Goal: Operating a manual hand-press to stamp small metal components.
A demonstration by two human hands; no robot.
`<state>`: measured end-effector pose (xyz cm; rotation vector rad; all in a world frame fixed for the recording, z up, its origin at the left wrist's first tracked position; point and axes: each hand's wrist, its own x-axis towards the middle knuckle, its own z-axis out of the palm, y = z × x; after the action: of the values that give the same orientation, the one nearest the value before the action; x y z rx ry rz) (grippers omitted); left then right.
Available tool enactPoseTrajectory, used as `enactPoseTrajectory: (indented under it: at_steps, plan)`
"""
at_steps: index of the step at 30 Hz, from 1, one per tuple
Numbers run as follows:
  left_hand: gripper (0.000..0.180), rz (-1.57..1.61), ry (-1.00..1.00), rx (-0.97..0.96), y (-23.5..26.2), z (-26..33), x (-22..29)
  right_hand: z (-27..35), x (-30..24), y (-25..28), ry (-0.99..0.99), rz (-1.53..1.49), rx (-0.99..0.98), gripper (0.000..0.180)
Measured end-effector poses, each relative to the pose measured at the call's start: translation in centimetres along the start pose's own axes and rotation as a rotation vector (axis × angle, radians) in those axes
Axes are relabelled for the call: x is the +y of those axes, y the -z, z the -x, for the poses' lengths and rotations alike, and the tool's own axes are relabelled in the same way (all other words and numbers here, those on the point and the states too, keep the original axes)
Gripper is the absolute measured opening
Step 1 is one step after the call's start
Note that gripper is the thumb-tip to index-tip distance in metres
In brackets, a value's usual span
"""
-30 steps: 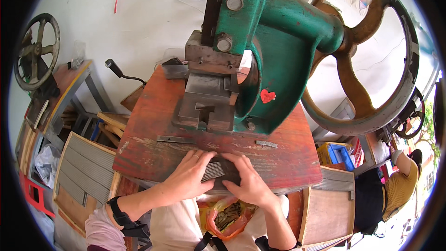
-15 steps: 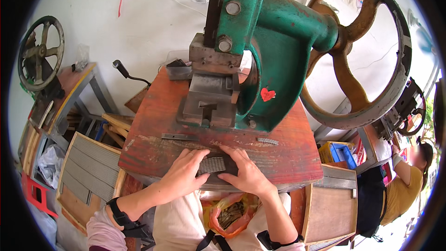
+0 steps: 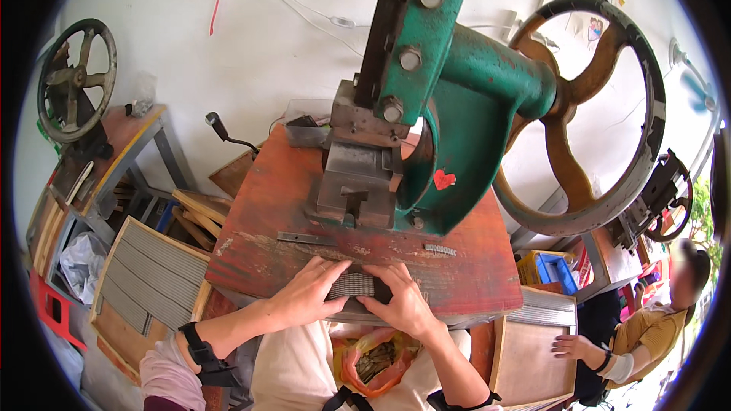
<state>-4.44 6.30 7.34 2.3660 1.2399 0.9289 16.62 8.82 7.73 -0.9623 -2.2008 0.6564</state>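
A small block of ridged grey metal strips (image 3: 352,285), laid side by side, sits near the table's front edge. My left hand (image 3: 314,289) grips its left end between thumb and fingers. On the opposite end, my right hand (image 3: 398,298) has its thumb and fingers closed in the same way. Beyond my hands lies a flat metal bar (image 3: 304,239), and to the right a single toothed strip (image 3: 440,250) rests on the red wooden tabletop (image 3: 251,217). The undersides of both hands' fingers are partly hidden.
A green hand press (image 3: 476,125) with a large handwheel (image 3: 560,137) stands behind my hands. Trays of strips flank the table, the left tray (image 3: 156,281) fuller. A bag of metal pieces (image 3: 373,361) is at my lap. A co-worker's hand (image 3: 572,347) reaches over the right tray (image 3: 525,365).
The view has shifted, so the table and press appear lower. My hands stay around the strips, which look more evenly lined up. The co-worker's hand has come over the right tray.
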Motion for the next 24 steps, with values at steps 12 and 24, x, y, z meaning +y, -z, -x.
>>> enactPoseTrajectory:
  at_steps: [12, 24]
  plan:
    - [0.096, 0.434, 0.082, 0.425, 5.8, -11.1, -4.7, -12.5, -1.0, 2.3, -0.119, -0.131, 0.438, 0.086]
    - [0.07, -0.179, 0.032, 0.407, 7.3, -13.8, -7.4, -17.6, 2.7, 3.7, -0.139, -0.007, 0.493, 0.064]
